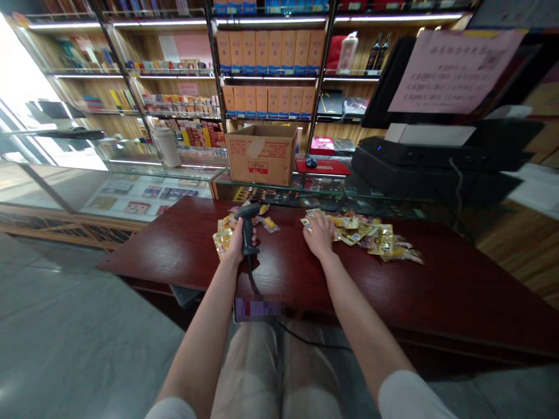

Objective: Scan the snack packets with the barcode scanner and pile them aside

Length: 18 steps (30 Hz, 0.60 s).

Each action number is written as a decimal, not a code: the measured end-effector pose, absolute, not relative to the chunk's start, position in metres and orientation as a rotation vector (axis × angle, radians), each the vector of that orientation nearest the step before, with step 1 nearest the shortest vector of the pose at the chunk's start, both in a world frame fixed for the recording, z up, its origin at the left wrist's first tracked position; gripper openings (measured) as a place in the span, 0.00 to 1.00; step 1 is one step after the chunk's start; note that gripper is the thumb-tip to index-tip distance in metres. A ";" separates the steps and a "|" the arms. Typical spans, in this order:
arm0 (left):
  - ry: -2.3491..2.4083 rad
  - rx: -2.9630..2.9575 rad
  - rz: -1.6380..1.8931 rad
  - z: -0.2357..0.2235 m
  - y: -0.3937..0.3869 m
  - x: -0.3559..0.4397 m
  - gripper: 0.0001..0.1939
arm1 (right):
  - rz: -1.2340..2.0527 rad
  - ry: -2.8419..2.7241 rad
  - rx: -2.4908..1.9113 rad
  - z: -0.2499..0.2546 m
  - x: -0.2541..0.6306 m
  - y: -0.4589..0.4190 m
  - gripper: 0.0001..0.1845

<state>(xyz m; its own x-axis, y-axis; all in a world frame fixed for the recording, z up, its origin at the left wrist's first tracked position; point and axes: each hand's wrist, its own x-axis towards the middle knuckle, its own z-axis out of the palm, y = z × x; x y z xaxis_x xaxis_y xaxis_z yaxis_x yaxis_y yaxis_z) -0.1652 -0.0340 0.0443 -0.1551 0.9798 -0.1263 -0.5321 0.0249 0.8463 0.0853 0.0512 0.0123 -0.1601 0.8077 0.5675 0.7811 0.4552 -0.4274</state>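
My left hand [242,241] is shut around the grip of a black corded handheld barcode scanner [247,230], whose cable hangs down toward my lap. Beside that hand lies a small heap of gold foil snack packets [222,240]. My right hand [318,234] rests palm down on the edge of a larger spread of similar packets [364,235], holding nothing that I can see. Both heaps lie on a dark red wooden counter [419,291].
Behind the counter stand a cardboard box [261,154], a glass display case [144,195] and a black printer-like machine [437,154]. A computer mouse sits on a red mat [327,167]. Stocked shelves [266,52] line the back wall, and a pink paper notice [454,71] hangs at right.
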 end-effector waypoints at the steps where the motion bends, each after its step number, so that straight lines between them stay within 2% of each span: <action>1: 0.977 0.673 1.464 0.046 -0.034 -0.168 0.24 | 0.100 -2.024 -1.252 0.013 0.077 0.050 0.19; 4: 1.081 0.822 1.351 0.046 -0.033 -0.176 0.22 | 0.261 -2.137 -1.224 0.016 0.041 0.052 0.22; 7: 1.132 0.850 1.306 0.043 -0.033 -0.185 0.22 | 0.370 -2.184 -1.430 0.023 0.005 0.058 0.38; 8: 1.118 0.825 1.313 0.042 -0.033 -0.188 0.22 | 0.366 -2.221 -1.471 0.025 -0.004 0.060 0.40; 9: 1.091 0.793 1.320 0.041 -0.033 -0.191 0.22 | 0.349 -2.259 -1.500 0.026 -0.011 0.063 0.39; 14: 0.978 0.708 1.343 0.039 -0.034 -0.197 0.24 | 0.209 -2.281 -1.472 0.022 -0.015 0.073 0.16; 16: 0.992 0.727 1.350 0.038 -0.035 -0.196 0.23 | 0.223 -2.197 -1.486 0.017 -0.007 0.076 0.14; 18: 1.025 0.754 1.334 0.036 -0.035 -0.195 0.23 | 0.304 -2.125 -1.529 0.013 0.000 0.080 0.16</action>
<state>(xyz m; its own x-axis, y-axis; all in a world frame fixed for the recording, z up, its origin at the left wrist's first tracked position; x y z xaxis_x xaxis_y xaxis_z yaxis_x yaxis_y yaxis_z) -0.1950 -0.0349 0.0359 -0.0572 0.9854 -0.1602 -0.4080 0.1233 0.9046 0.0003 0.0795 0.0126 -0.2437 0.9329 0.2652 0.8210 0.3440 -0.4557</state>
